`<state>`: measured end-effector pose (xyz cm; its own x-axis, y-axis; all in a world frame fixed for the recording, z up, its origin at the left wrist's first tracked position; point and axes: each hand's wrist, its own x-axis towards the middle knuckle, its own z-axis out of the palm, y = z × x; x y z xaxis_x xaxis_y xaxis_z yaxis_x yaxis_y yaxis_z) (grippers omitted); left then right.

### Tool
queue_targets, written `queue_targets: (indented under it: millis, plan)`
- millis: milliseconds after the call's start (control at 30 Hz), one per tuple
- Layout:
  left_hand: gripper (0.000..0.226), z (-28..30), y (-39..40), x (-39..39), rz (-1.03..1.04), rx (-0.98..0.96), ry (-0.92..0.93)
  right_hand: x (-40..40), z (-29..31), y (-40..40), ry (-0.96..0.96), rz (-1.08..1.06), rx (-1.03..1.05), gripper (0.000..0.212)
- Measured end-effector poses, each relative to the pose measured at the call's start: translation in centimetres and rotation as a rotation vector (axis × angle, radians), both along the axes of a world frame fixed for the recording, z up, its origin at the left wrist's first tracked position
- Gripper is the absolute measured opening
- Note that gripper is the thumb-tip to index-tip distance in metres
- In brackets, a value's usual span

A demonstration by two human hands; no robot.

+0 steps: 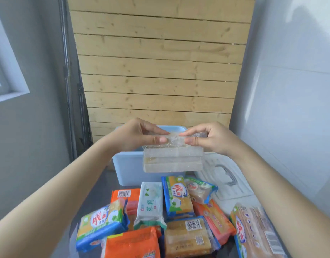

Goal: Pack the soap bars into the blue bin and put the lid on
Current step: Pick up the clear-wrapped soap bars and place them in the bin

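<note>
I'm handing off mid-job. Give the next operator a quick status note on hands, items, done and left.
Left hand and right hand together grip a clear-wrapped soap pack over the blue bin.
Lid lies right of the bin, off.
Loose soap bars are piled in front of the bin.
Bin contents hidden.
Left: lower this pack in, load the pile, fit the lid.

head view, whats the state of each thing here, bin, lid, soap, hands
light blue plastic bin: open, lid off, upright.
white plastic lid with grey handle: off, lying right of the bin.
clear-wrapped stack of pale soap bars: held up in front of the bin.
left hand: fingers pinching the stack's top.
right hand: fingers pinching the stack's top.
colourful wrapped soap packs: piled loose, unpacked.
</note>
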<state>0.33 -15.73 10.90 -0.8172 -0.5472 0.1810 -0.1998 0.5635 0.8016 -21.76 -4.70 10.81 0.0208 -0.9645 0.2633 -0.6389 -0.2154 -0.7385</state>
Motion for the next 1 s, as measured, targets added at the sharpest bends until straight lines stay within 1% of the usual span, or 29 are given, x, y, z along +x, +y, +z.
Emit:
queue_targets:
  millis: [67,100,233,300,367,433,500,600,700,767,900,1000]
  plan:
    - [0.036,1.9,-2.4,0.3,0.014,-0.007,-0.011,0.2,1.5,-2.7,0.009,-0.006,-0.034,0.011]
    - [0.036,2.6,-3.8,0.5,0.018,-0.004,-0.015,0.3,2.1,-4.3,0.014,-0.002,-0.040,0.011]
    - [0.030,3.4,-9.4,0.8,0.079,-0.009,-0.062,0.7,2.5,-10.7,0.048,0.022,-0.004,0.011]
    - [0.025,2.5,-11.9,0.9,0.132,-0.033,-0.135,1.0,1.4,-13.4,0.073,0.028,0.027,0.014]
    - [0.025,1.0,-14.0,0.8,0.173,-0.081,-0.227,1.2,-0.3,-15.9,0.110,0.037,0.063,0.016]
    - [0.027,-0.6,-15.5,0.5,0.182,-0.098,-0.296,1.2,-2.0,-17.8,0.126,0.061,0.132,0.013]
    - [0.029,-2.2,-16.6,0.2,0.162,-0.085,-0.355,1.1,-3.6,-19.3,0.141,0.084,0.203,0.016]
    - [0.032,-4.4,-17.5,-0.5,0.148,-0.121,-0.458,0.8,-5.5,-20.5,0.197,0.086,0.273,0.021]
    - [0.034,-6.0,-17.9,-1.3,0.142,-0.200,-0.552,1.0,-7.1,-21.1,0.218,0.079,0.323,0.024]
    - [0.035,-6.7,-18.1,-1.7,0.137,-0.256,-0.609,1.3,-8.0,-21.5,0.250,0.069,0.320,0.024]
    - [0.035,-7.9,-18.4,-2.4,0.137,-0.300,-0.698,2.1,-9.8,-22.0,0.339,-0.008,0.271,0.026]
    - [0.035,-8.6,-18.4,-2.8,0.133,-0.340,-0.763,2.5,-11.1,-22.3,0.364,-0.024,0.284,0.028]
